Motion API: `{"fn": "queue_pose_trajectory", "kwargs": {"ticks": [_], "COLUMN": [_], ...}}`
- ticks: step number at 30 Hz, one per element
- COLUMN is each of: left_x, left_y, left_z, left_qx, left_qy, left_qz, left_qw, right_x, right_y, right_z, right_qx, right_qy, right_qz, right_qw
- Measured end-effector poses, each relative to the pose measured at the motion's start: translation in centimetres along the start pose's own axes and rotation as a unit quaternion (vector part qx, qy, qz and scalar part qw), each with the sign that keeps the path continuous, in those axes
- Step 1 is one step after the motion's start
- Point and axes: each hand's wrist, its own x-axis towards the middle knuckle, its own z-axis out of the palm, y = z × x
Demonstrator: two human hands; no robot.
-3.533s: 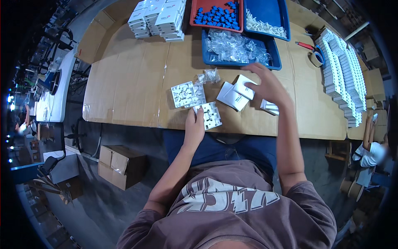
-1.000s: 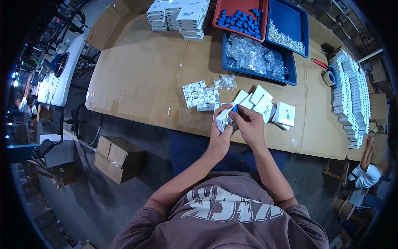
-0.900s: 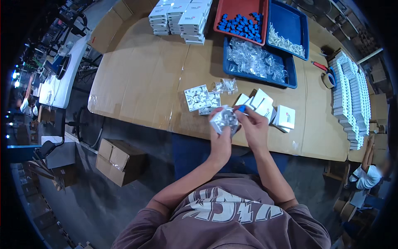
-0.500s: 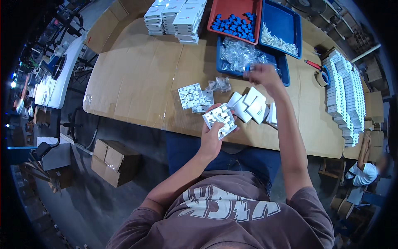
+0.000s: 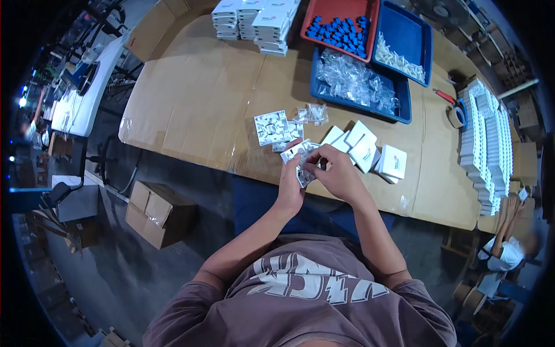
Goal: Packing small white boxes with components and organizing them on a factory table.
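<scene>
My left hand [image 5: 291, 186] grips a white square plastic base plate [image 5: 302, 155] with moulded fittings, just over the table's near edge. Closed at the plate's right side, my right hand [image 5: 340, 174] has its thumb and fingertips pinched together; what they hold, if anything, is hidden. Beyond the left hand lies another white base plate [image 5: 271, 128], partly covering a further plate [image 5: 296, 130]. Small clear plastic bags [image 5: 312, 114] rest behind them. To the right sit overlapping white square covers [image 5: 363, 152] and a small pile of covers [image 5: 394, 162].
A blue tray of clear bags [image 5: 315, 84], a red tray of blue pieces [image 5: 338, 7] and a blue tray of white plugs [image 5: 404, 23] stand far back. White stacks [image 5: 272, 26] rise behind; more stacks [image 5: 485, 144], tape [image 5: 456, 117] and a red-handled tool [image 5: 444, 96] lie right.
My right hand has come back from over the tray of clear bags to the plate in my left hand. The pile of covers at the right is now uncovered by the arm.
</scene>
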Motion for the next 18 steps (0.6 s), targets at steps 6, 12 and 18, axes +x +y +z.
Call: {"fn": "queue_pose_trajectory", "kwargs": {"ticks": [6,12,18], "left_x": [-0.3,-0.7,-0.5], "left_y": [0.0,1.0,1.8], "left_z": [-0.3,-0.1,0.6], "left_qx": [0.021,0.003,0.031], "left_qy": [0.031,0.046,0.023], "left_qz": [-0.014,-0.007,-0.069], "left_qw": [0.999,0.999,0.997], "right_x": [1.0,2.9,-2.5], "right_y": [0.8,1.8,7.8], "right_z": [-1.3,-6.7,-13.4], "right_qx": [0.018,-0.048,-0.232], "right_qy": [0.057,0.167,0.14], "right_qz": [0.011,-0.011,0.036], "right_qw": [0.998,0.985,0.962]}}
